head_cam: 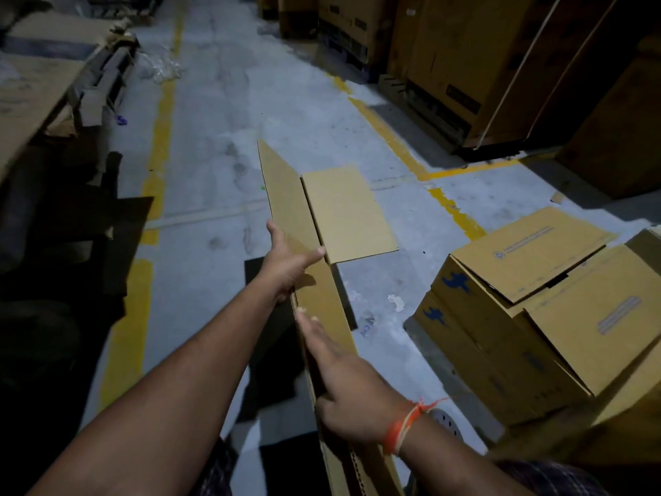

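- The left hand (286, 263) grips the flattened cardboard box (322, 302) at its top edge, thumb across one face.
- The right hand (343, 384) presses flat against it, fingers straight.

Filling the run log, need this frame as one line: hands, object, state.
left hand grips flat carton top edge | right hand flat against its side | flap folded out rightward | stacked boxes beside

Nothing is reading cleanly here, no word and no number. The stacked brown cardboard cartons (518, 338) on the right are showing blue bird-shaped logos (456, 281), a small round emblem (499, 254) and grey print strips (529, 239), all too blurred. Dark labels (461, 96) on the tall brown cartons (447, 41) behind are equally illegible.
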A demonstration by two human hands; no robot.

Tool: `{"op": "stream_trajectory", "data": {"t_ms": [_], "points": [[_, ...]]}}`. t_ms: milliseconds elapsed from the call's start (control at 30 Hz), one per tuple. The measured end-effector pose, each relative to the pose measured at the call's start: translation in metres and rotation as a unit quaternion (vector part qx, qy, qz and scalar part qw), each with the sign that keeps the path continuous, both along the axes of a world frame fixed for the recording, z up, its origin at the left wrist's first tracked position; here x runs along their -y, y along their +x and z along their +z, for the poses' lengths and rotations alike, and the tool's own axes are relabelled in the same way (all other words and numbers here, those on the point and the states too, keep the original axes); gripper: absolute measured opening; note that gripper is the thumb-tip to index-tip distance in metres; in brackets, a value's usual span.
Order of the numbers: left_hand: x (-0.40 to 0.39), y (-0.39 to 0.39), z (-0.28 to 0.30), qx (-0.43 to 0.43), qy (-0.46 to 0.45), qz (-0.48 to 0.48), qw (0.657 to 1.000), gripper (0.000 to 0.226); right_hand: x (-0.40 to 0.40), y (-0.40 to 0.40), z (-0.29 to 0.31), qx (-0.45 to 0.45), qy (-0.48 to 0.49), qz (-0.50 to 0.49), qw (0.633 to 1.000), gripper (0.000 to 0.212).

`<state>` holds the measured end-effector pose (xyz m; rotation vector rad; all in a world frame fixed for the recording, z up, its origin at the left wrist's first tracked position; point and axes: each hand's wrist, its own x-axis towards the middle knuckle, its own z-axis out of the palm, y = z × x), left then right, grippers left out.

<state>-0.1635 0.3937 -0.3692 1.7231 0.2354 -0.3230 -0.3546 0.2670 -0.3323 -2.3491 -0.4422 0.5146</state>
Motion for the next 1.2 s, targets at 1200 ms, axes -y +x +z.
{"op": "stream_trajectory", "data": {"t_ms": [1200], "points": [[-0.108, -0.012, -0.235, -0.096, 0.332, -0.056, 0.937, 0.105, 0.081, 0.129, -0.284, -0.261, -0.123, -0.284, 0.914, 0.07]]}}
